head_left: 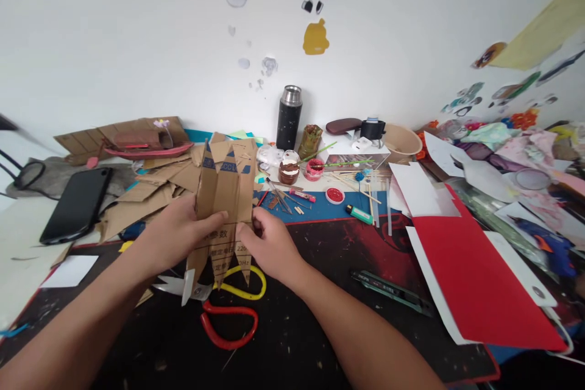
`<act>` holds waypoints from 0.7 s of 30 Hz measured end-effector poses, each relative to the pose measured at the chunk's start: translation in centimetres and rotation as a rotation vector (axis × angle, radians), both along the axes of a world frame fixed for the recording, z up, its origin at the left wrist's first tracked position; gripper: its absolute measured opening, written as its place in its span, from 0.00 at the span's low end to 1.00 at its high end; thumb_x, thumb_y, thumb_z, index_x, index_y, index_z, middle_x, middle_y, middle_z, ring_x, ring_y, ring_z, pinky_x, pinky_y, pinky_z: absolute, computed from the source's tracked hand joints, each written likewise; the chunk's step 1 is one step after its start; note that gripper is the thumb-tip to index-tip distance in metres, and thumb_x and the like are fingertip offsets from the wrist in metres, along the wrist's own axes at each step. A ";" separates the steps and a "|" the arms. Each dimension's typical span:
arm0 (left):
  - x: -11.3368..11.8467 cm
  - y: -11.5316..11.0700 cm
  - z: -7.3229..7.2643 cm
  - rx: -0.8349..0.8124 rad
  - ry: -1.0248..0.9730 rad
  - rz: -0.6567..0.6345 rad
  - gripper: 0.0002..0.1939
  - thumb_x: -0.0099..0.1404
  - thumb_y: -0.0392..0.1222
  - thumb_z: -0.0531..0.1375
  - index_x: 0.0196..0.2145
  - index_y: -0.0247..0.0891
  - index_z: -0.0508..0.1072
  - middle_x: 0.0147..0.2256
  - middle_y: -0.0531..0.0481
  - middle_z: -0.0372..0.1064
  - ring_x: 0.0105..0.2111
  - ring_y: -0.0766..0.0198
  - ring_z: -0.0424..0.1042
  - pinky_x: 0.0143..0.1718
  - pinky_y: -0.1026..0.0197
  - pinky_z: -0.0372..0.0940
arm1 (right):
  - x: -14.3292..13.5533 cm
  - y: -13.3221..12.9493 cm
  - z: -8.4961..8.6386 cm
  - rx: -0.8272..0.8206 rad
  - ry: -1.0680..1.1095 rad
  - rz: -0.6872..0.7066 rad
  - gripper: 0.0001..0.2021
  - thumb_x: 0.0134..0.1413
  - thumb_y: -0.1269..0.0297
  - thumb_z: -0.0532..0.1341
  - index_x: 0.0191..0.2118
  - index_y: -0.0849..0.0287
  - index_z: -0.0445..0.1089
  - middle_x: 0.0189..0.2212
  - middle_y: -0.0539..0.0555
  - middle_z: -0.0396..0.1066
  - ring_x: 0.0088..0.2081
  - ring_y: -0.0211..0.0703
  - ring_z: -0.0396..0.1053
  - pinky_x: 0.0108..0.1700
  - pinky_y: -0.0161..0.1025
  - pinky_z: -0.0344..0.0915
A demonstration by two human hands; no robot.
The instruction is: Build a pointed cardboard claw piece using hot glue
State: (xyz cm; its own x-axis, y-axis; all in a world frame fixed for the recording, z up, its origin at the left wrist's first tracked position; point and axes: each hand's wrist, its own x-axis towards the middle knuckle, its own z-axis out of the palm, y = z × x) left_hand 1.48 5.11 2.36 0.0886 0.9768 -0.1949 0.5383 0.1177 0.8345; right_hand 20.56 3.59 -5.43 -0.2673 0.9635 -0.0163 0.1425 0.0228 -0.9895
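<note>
A brown cardboard piece point(225, 195) with pointed ends at top and bottom stands upright between my hands, above the black mat. My left hand point(176, 231) grips its left side, thumb across the front. On the right edge, my right hand point(269, 244) pinches the cardboard between thumb and curled fingers. Below it lie scissors point(231, 323) with one red and one yellow handle, their blades partly covered by the cardboard.
Cardboard scraps point(150, 189) and a black phone point(77, 204) lie to the left. Behind stand a black flask point(289, 119) and paint jars point(289, 172). A utility knife point(393, 292) and red paper point(479, 280) are on the right.
</note>
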 end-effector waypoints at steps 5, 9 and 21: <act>-0.7 0.2 0.1 0.035 -0.009 0.003 0.27 0.58 0.65 0.66 0.45 0.42 0.82 0.46 0.41 0.89 0.46 0.37 0.87 0.46 0.46 0.81 | 0.1 -0.2 0.2 -0.008 -0.020 0.012 0.04 0.68 0.62 0.65 0.40 0.55 0.74 0.29 0.47 0.73 0.31 0.41 0.69 0.35 0.36 0.66; -0.4 0.0 0.3 0.055 0.032 -0.014 0.25 0.58 0.65 0.65 0.42 0.42 0.83 0.42 0.42 0.89 0.43 0.37 0.87 0.44 0.45 0.80 | -0.2 -0.5 0.2 0.002 -0.087 0.016 0.03 0.67 0.64 0.66 0.43 0.55 0.75 0.30 0.47 0.74 0.31 0.41 0.68 0.34 0.35 0.64; 1.3 -0.1 0.1 0.153 0.103 0.018 0.21 0.57 0.60 0.61 0.36 0.42 0.82 0.35 0.46 0.88 0.35 0.41 0.85 0.42 0.49 0.79 | -1.1 -1.0 -0.5 0.008 -0.116 -0.080 0.14 0.63 0.68 0.66 0.53 0.56 0.78 0.38 0.53 0.81 0.39 0.47 0.76 0.45 0.40 0.72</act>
State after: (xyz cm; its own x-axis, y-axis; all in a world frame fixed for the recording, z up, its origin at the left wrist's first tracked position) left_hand 2.80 5.05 2.46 0.0578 0.9970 -0.0515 0.6206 0.0045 0.7841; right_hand 19.46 2.59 -5.95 -0.1862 0.9819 -0.0344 0.2572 0.0150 -0.9662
